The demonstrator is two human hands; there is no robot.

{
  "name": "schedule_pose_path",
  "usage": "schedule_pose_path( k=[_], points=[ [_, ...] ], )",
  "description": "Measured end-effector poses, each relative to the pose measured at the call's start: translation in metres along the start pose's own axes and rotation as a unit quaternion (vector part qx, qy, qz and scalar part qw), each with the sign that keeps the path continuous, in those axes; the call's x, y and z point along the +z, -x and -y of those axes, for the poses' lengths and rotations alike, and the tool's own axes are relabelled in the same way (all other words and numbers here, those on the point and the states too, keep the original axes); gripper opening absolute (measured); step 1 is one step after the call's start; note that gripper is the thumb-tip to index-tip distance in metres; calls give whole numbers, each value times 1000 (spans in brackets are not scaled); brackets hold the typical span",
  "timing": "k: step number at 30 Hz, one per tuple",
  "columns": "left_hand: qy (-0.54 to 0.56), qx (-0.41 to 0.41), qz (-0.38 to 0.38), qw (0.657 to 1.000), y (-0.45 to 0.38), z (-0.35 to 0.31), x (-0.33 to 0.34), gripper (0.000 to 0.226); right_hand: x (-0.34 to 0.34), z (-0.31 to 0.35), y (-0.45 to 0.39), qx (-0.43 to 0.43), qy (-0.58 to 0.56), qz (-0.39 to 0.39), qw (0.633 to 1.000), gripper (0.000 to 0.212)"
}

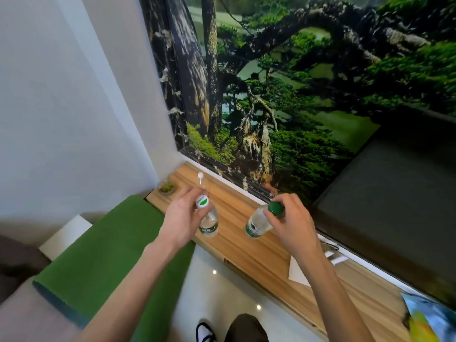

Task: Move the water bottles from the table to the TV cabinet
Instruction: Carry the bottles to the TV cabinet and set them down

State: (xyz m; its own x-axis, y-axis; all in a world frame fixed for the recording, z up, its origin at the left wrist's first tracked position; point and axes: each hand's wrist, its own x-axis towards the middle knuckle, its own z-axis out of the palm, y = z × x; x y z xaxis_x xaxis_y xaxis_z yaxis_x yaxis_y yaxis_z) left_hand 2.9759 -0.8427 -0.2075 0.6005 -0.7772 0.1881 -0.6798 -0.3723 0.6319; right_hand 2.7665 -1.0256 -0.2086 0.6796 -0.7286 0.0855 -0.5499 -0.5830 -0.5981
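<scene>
Two clear water bottles stand on the wooden TV cabinet [237, 245]. My left hand [179, 218] grips the top of the left bottle [209, 222], which has a white cap with a green logo. My right hand [291, 218] holds the green cap of the right bottle [256, 224], which leans slightly. A third clear bottle with a white cap [201, 180] stands behind the left one, partly hidden by my left hand.
A small glass dish with green moss [166, 187] sits at the cabinet's left end. A white paper [299, 271] and a colourful package [429, 317] lie to the right. A dark TV screen [394, 193] and a tree mural stand behind. A green cloth [103, 253] lies left.
</scene>
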Motion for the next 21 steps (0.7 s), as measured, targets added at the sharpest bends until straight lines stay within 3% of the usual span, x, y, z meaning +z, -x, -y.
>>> schedule_pose_path(
  k=[21],
  points=[
    [-15, -38, 183, 982, -187, 122, 144, 26, 128, -92, -182, 63, 56, 64, 994, 29]
  ],
)
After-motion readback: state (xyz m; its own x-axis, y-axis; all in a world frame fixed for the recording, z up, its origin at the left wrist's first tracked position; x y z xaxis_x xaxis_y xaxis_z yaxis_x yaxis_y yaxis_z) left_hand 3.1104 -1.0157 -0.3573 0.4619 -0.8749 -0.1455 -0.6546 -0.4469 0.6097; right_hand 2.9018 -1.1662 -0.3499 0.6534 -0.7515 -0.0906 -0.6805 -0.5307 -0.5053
